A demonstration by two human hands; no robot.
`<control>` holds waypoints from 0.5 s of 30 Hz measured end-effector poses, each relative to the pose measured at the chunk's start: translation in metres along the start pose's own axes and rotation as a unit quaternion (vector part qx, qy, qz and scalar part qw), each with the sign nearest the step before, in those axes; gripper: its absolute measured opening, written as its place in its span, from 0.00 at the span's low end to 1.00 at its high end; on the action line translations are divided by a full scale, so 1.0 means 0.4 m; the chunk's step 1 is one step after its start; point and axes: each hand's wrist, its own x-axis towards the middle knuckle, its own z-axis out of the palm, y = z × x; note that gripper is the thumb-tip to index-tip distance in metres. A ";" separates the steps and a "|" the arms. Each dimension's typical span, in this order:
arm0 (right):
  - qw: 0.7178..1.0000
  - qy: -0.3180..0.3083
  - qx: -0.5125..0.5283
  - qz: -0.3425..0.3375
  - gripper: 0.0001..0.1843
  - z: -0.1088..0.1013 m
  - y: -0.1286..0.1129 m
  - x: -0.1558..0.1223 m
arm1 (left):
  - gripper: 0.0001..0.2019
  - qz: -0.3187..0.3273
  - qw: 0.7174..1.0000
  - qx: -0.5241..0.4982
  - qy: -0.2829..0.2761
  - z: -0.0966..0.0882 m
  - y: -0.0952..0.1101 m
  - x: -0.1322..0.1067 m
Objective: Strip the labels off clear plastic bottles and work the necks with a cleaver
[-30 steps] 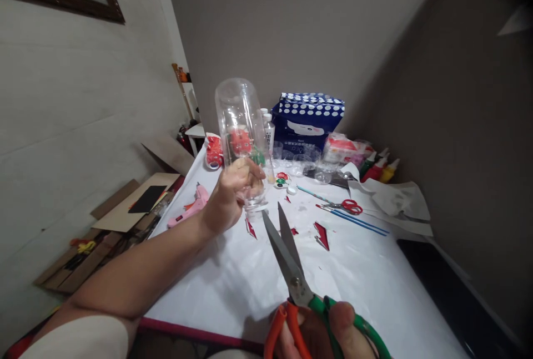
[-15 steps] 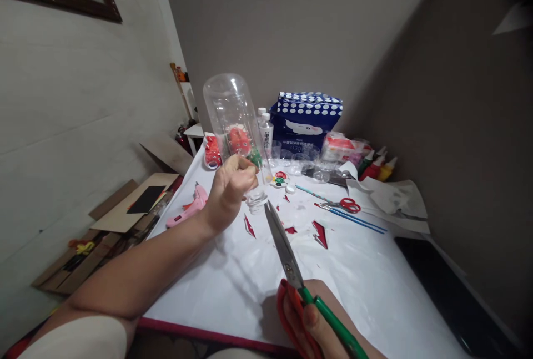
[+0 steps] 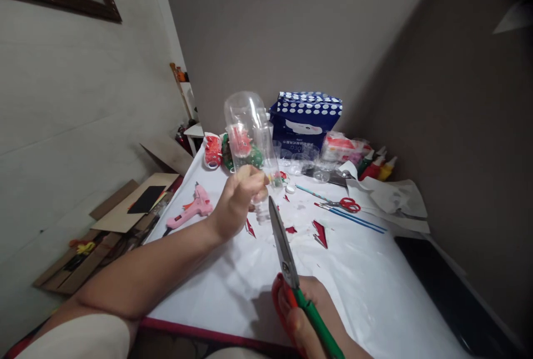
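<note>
A clear plastic bottle is held upside down in my left hand, its fingers wrapped round the lower part with the neck pointing down at the table. The bottle is a little blurred. My right hand grips large scissors by their red and green handles. Their blades are together and point up and away, the tip close to the bottle's neck but seemingly apart from it. Beneath, red cut pieces and a small red star-like scrap lie on the white-covered table.
A pink glue gun lies at left, near red and green decorated items. Behind stand a blue dotted bag and paint bottles. Small red scissors, brushes and a dark flat object lie right. Cardboard boxes stand left.
My left hand has brought the bottle slightly right and down, tilting its base away. The scissors have shifted a little, and their blades are closer together.
</note>
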 end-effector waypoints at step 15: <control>0.808 0.141 -0.572 0.021 0.09 -0.216 -0.050 0.062 | 0.20 0.050 0.996 -0.067 0.038 -0.020 0.018 0.026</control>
